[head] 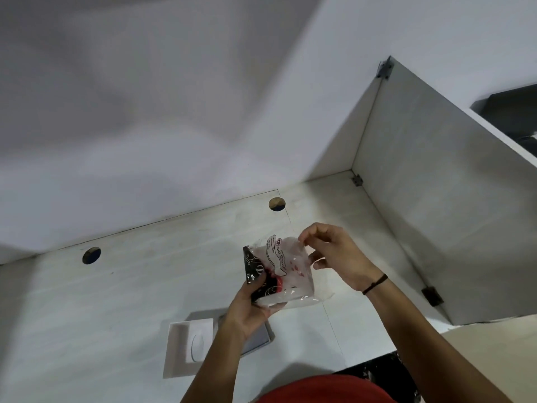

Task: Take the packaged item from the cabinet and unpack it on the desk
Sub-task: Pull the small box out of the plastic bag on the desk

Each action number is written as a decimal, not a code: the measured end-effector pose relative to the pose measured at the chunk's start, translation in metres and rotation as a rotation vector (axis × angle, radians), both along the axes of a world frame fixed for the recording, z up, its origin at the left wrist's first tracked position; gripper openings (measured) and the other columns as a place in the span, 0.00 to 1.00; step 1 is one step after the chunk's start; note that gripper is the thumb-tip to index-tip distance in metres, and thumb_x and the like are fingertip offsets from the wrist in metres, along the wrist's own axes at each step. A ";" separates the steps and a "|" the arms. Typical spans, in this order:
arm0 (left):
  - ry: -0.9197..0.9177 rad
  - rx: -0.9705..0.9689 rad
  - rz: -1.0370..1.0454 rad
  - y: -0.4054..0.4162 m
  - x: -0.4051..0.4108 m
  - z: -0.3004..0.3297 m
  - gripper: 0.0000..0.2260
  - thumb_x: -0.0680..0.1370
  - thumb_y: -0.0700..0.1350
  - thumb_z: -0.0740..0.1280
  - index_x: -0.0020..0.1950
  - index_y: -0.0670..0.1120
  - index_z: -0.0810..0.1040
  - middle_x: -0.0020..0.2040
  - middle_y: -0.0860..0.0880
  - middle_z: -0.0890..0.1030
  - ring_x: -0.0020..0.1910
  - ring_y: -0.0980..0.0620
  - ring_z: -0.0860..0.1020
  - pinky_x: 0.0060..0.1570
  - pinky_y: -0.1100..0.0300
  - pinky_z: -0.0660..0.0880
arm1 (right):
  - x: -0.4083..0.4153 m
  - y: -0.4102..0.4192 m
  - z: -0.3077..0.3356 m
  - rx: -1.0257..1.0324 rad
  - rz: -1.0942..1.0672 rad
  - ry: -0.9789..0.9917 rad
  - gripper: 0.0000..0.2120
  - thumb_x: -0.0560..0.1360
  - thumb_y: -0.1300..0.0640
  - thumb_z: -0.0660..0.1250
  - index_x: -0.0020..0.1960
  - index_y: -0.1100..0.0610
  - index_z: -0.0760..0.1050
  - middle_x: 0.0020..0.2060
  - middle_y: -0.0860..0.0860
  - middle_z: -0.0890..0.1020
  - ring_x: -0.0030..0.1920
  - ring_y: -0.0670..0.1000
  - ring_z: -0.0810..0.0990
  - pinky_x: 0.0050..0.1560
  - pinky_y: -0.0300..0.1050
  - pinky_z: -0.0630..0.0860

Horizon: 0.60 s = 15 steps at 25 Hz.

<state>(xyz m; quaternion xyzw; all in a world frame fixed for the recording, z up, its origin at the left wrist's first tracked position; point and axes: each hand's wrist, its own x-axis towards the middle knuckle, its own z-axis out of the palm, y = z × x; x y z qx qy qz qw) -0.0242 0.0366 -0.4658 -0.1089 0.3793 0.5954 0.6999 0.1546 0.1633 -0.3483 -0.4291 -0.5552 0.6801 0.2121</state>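
A packaged tissue pack [286, 269], clear plastic wrap with black, red and white print, is held above the pale desk [116, 301]. My left hand [252, 306] grips its lower black end from underneath. My right hand [337, 254] pinches the top edge of the clear wrapper between thumb and fingertips. A dark band sits on my right wrist. The wrapper's contents look white and soft; whether the wrap is torn I cannot tell.
A white open box tray [187, 344] and a grey flat lid [258, 338] lie on the desk below my left arm. Two round cable holes [91, 255] [277, 204] sit near the wall. A cabinet side panel [436, 205] stands at right.
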 end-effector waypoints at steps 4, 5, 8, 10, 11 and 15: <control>-0.012 0.016 -0.027 -0.001 -0.012 0.001 0.20 0.75 0.35 0.68 0.68 0.43 0.76 0.65 0.36 0.77 0.66 0.35 0.73 0.58 0.35 0.77 | -0.001 -0.011 -0.024 0.238 -0.111 -0.338 0.16 0.67 0.51 0.81 0.52 0.51 0.81 0.48 0.46 0.85 0.34 0.48 0.82 0.37 0.36 0.78; -0.001 0.020 -0.042 -0.003 -0.013 0.003 0.20 0.75 0.35 0.68 0.67 0.42 0.76 0.64 0.35 0.78 0.65 0.34 0.74 0.54 0.37 0.79 | -0.001 -0.014 -0.030 0.237 -0.100 -0.401 0.21 0.64 0.47 0.83 0.53 0.49 0.80 0.48 0.42 0.84 0.35 0.46 0.82 0.38 0.35 0.77; 0.019 0.017 -0.082 -0.006 -0.013 0.005 0.18 0.74 0.34 0.68 0.64 0.41 0.77 0.59 0.35 0.82 0.57 0.35 0.80 0.48 0.40 0.81 | 0.001 -0.021 -0.045 0.169 -0.057 -0.444 0.28 0.59 0.43 0.84 0.54 0.50 0.80 0.47 0.44 0.85 0.37 0.45 0.81 0.39 0.34 0.75; 0.038 0.006 -0.123 -0.007 -0.011 0.004 0.18 0.74 0.34 0.69 0.63 0.40 0.77 0.56 0.35 0.83 0.52 0.36 0.82 0.45 0.41 0.82 | 0.002 -0.025 -0.054 0.142 -0.047 -0.430 0.27 0.58 0.45 0.85 0.51 0.55 0.81 0.46 0.49 0.87 0.41 0.48 0.84 0.41 0.39 0.80; 0.041 0.001 -0.140 -0.006 -0.010 0.004 0.17 0.74 0.33 0.69 0.62 0.40 0.77 0.55 0.35 0.83 0.51 0.36 0.82 0.44 0.41 0.82 | 0.002 -0.028 -0.058 0.159 -0.070 -0.430 0.26 0.58 0.46 0.85 0.50 0.56 0.81 0.46 0.50 0.87 0.43 0.50 0.85 0.44 0.43 0.83; 0.023 -0.001 -0.156 -0.001 -0.004 0.003 0.13 0.74 0.33 0.68 0.58 0.39 0.79 0.52 0.35 0.83 0.49 0.36 0.82 0.46 0.39 0.81 | 0.008 -0.035 -0.065 0.309 -0.225 -0.540 0.28 0.57 0.44 0.85 0.48 0.55 0.77 0.40 0.48 0.83 0.38 0.49 0.83 0.40 0.43 0.82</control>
